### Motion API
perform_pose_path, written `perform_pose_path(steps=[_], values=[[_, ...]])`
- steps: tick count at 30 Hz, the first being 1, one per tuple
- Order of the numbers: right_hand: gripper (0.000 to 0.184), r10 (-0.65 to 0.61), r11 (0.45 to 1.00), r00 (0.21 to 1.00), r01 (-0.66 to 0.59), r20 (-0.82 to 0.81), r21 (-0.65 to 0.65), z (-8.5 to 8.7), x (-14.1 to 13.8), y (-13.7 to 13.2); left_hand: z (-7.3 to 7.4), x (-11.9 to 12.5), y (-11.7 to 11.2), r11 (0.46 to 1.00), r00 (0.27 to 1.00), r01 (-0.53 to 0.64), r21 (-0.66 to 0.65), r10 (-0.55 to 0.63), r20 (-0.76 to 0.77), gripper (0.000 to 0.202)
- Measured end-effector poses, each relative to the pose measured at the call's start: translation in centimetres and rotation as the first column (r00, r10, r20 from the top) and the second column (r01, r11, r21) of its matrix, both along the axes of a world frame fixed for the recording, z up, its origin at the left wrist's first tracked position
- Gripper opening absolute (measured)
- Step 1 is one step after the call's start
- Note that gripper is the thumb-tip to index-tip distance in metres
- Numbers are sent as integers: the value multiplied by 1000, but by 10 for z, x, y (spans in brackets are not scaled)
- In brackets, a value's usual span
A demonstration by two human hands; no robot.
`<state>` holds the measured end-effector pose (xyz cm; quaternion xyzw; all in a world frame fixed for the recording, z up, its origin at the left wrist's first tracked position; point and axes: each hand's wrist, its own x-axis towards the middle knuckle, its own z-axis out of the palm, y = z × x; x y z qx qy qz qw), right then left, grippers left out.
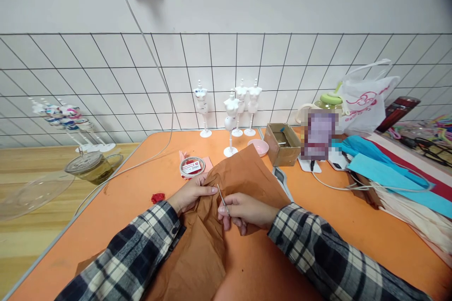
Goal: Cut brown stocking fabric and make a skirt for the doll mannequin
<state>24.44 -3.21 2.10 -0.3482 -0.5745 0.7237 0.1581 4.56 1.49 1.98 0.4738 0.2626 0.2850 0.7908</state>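
Lettering on the bag (370,108) and label (192,167) is unreadable.

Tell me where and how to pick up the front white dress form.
Take the front dress form by its slim stem, probably from the left: it stands upright, the stem is narrower than body and base, and that side looks open, whereas the pink bowl sits close on the right.

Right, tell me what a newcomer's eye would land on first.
Probably the brown sheet at the centre, gripped by the left hand while the right hand holds a slim metal tool. Behind it, white miniature mannequins stand near the tiled wall. Bright blue pieces lie at the right.
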Motion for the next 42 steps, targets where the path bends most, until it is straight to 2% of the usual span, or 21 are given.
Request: perform_pose_path(steps=[15, 22, 29, 38, 42], values=[[19, -41, 998, 998, 38, 55, 51, 2, -3, -1, -3, 0, 2, 999, 999, -37, 14, 37, -4, 42], [24, -29, 1000, 999, 30, 21, -2, 4, -3, 0, -4, 0, 1, 999, 1000, 9, 51, -8, -27, 44], [21, -30, 996, 994, 21, 104, 82, 2, -1, -2, -5, -1, 3, 997, 999, -17, 72, 19, -31, 44], [26, -39, 999, 996, 40, 81, -12, 6, -1, -4, -8, -2, 5, 994, 999, 16, 105, -11, -46, 45], [21, -35, 999, 988, 31, 151, 30, 9, -2, -5, -6, -1, 4, 996, 999, -3, 90, 7, -44, 45]])
